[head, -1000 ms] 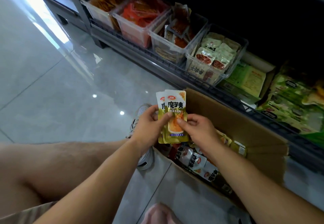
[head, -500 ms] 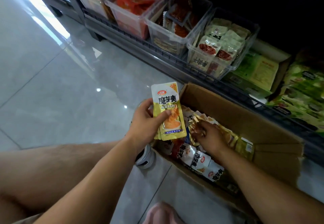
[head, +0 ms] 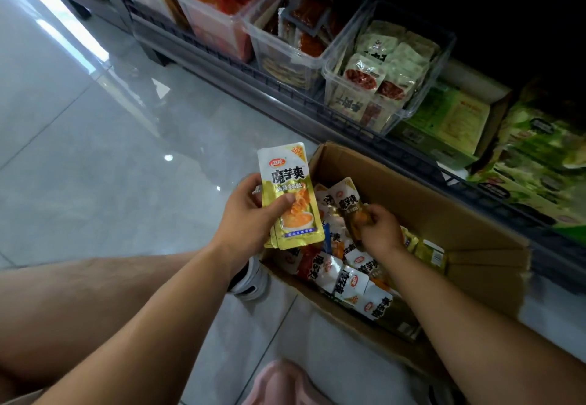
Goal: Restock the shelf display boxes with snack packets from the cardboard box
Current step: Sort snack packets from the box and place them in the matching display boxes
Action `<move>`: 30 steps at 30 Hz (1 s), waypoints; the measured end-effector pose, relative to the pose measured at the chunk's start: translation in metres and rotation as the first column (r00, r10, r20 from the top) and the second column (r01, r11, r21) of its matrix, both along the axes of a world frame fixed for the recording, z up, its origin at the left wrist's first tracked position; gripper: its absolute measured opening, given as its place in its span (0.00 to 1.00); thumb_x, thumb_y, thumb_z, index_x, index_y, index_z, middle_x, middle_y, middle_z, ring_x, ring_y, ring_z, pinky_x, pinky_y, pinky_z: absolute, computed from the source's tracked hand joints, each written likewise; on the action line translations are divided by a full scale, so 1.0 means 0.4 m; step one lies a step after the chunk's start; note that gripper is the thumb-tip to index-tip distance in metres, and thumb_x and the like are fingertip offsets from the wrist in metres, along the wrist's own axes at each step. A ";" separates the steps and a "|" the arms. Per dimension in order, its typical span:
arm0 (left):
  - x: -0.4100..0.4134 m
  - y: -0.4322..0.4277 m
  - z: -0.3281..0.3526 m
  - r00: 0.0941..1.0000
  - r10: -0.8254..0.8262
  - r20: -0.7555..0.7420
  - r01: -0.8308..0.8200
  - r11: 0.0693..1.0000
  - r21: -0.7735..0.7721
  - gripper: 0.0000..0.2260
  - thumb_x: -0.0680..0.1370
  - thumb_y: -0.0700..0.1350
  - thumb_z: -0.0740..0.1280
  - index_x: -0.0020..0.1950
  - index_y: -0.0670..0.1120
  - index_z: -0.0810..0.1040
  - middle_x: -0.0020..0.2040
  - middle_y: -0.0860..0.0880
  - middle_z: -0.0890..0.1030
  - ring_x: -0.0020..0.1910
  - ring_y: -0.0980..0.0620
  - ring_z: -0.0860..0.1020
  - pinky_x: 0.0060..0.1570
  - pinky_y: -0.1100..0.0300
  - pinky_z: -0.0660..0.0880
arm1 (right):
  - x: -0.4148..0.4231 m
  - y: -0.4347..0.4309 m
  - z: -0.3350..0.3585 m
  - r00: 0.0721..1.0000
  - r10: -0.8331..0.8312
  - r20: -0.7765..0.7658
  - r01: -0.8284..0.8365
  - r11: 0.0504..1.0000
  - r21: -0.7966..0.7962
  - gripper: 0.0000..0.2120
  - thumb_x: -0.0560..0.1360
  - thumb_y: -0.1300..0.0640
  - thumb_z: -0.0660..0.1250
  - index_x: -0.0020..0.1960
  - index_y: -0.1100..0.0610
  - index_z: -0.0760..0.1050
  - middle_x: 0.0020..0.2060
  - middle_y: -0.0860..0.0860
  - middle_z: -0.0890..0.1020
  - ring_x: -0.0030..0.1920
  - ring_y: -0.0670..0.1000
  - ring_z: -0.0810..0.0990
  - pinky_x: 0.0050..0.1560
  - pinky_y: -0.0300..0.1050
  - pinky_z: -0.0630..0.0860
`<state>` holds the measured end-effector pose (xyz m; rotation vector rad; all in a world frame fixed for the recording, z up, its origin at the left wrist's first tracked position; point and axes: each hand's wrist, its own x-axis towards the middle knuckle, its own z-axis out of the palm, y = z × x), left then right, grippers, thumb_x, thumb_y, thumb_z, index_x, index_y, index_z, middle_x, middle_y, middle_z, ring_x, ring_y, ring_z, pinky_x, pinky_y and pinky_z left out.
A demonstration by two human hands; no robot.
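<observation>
Head view shows a person crouched on a tiled floor (head: 95, 138) beside an open cardboard box (head: 450, 214) that stands just in front of a low shelf. The left hand (head: 250, 214) is closed around a small stack of yellow snack packets (head: 290, 198), held upright with their long axis running near to far, thumb pressed across the front one, to the left of the box's near-left corner. The right hand (head: 379, 230) is down inside the box, its fingers pinched on another packet of the same kind (head: 347, 204), whose top end tilts up and leftward toward the stack. That packet lies just right of the left hand's stack, so the right hand is the one placed to bring it across; a short move left would likely add it to the pile. More packets (head: 345, 281) lie loose in the near part of the box. The clear display boxes (head: 380, 93) on the shelf sit farther off, well apart from both hands.

Compared with half a second ago, the right hand has closed on a packet and begun to lift it clear of the heap, while the left hand's stack has stayed in much the same place.
</observation>
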<state>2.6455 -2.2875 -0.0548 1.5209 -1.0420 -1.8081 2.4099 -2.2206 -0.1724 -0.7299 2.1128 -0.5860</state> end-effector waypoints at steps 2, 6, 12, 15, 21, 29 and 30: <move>-0.002 -0.001 0.006 1.000 -0.009 0.014 0.009 1.000 -0.004 0.21 0.77 0.42 0.74 0.69 0.47 0.75 0.55 0.46 0.87 0.48 0.47 0.87 0.43 0.54 0.85 | 0.003 0.010 0.082 0.999 -0.009 0.046 0.012 0.998 -0.065 0.04 0.81 0.54 0.65 0.52 0.50 0.79 0.49 0.50 0.83 0.49 0.51 0.82 0.47 0.49 0.79; -0.003 0.001 0.022 0.999 -0.028 0.019 0.029 0.999 -0.019 0.21 0.78 0.42 0.74 0.69 0.47 0.75 0.55 0.46 0.87 0.46 0.49 0.88 0.39 0.58 0.84 | 0.040 0.003 0.249 0.991 -0.058 0.119 0.094 0.943 -0.320 0.07 0.80 0.57 0.67 0.45 0.49 0.79 0.40 0.46 0.84 0.38 0.42 0.83 0.35 0.34 0.76; 0.002 0.015 0.042 0.999 -0.026 -0.038 0.026 1.000 0.003 0.17 0.77 0.40 0.74 0.66 0.45 0.77 0.52 0.45 0.88 0.47 0.45 0.87 0.42 0.54 0.85 | 0.128 -0.033 0.337 0.835 -0.039 0.548 0.185 0.959 -0.213 0.05 0.77 0.60 0.71 0.52 0.55 0.82 0.44 0.53 0.87 0.45 0.55 0.87 0.49 0.53 0.83; 0.011 0.022 0.050 0.997 -0.055 -0.058 0.056 0.998 0.012 0.19 0.77 0.39 0.74 0.66 0.43 0.76 0.53 0.43 0.87 0.48 0.44 0.87 0.44 0.52 0.85 | 0.163 -0.023 0.329 0.905 0.071 0.419 0.029 0.973 -0.228 0.07 0.75 0.57 0.74 0.53 0.55 0.82 0.45 0.50 0.87 0.45 0.49 0.87 0.50 0.49 0.83; 0.029 0.011 0.042 1.000 -0.007 -0.029 0.007 1.000 0.020 0.19 0.77 0.38 0.74 0.67 0.44 0.76 0.52 0.43 0.87 0.46 0.44 0.88 0.40 0.55 0.84 | 0.132 -0.034 0.272 0.924 0.011 0.381 0.051 0.987 -0.151 0.07 0.80 0.51 0.67 0.53 0.53 0.81 0.42 0.50 0.85 0.40 0.50 0.83 0.42 0.43 0.80; 0.025 -0.014 0.019 0.999 0.022 -0.030 -0.021 0.999 0.027 0.18 0.78 0.38 0.73 0.67 0.46 0.76 0.52 0.46 0.88 0.47 0.45 0.88 0.42 0.53 0.85 | -0.029 -0.015 0.038 0.990 0.143 -0.001 -0.143 0.987 0.072 0.15 0.81 0.61 0.64 0.67 0.57 0.76 0.64 0.55 0.79 0.61 0.55 0.78 0.59 0.47 0.75; 0.025 -0.016 0.016 0.999 0.025 -0.035 -0.024 0.999 0.028 0.19 0.78 0.38 0.73 0.67 0.46 0.76 0.52 0.45 0.88 0.48 0.44 0.87 0.43 0.52 0.85 | -0.024 -0.022 0.025 0.987 0.163 0.001 -0.162 0.984 0.078 0.16 0.81 0.60 0.65 0.69 0.57 0.75 0.64 0.55 0.79 0.62 0.56 0.78 0.60 0.48 0.74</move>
